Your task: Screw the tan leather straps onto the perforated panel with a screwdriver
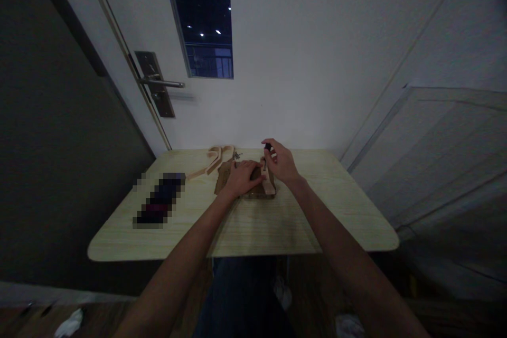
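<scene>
A brown wooden piece (253,190) lies on the pale wooden table (245,227) near its far edge. My left hand (242,177) rests flat on top of it, fingers spread. My right hand (279,161) is closed round a small dark-handled tool (268,146), held upright over the piece's right end. A light wooden strip (269,186) lies along that right side. Several small metal bits (237,156) lie just behind the piece.
Curved light wood strips (214,157) lie at the table's far edge, left of the hands. A dark blurred-out object (160,199) sits on the table's left part. Behind are a white wall, a door with a metal handle (160,83) and a dark window.
</scene>
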`<action>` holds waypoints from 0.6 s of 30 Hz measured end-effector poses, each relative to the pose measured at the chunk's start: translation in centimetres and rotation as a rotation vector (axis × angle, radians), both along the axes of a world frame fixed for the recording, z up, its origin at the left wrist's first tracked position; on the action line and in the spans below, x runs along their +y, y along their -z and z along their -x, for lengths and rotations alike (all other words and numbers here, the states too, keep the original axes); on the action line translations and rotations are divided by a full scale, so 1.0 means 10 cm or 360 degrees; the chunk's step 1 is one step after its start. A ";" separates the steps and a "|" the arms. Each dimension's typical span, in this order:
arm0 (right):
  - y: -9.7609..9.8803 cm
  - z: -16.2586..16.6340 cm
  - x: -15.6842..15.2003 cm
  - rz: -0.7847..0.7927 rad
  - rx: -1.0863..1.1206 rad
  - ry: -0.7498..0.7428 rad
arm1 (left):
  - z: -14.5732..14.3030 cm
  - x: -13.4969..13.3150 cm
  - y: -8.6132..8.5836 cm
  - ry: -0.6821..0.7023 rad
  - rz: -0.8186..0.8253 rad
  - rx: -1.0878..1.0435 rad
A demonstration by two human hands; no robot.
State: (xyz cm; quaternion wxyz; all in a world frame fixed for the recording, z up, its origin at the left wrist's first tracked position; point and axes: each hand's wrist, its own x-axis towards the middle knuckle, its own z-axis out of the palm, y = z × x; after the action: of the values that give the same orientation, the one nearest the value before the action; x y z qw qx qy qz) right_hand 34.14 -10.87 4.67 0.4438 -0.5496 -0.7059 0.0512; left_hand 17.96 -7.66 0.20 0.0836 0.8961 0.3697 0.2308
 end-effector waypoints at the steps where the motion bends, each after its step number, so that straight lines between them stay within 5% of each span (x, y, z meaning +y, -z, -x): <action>1: 0.00 0.00 0.00 0.0014 0.0002 -0.0014 | 0.00 0.00 0.00 0.0003 0.0007 0.0001; 18: 0.03 -0.01 -0.01 0.0009 -0.0075 -0.0018 | 0.00 -0.02 -0.03 -0.0014 -0.0006 0.0006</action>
State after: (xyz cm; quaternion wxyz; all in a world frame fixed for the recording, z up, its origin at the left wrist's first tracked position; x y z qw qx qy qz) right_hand 34.25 -10.95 4.33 0.4253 -0.5480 -0.7191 0.0429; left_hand 17.93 -7.87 0.50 0.0803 0.8951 0.3734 0.2301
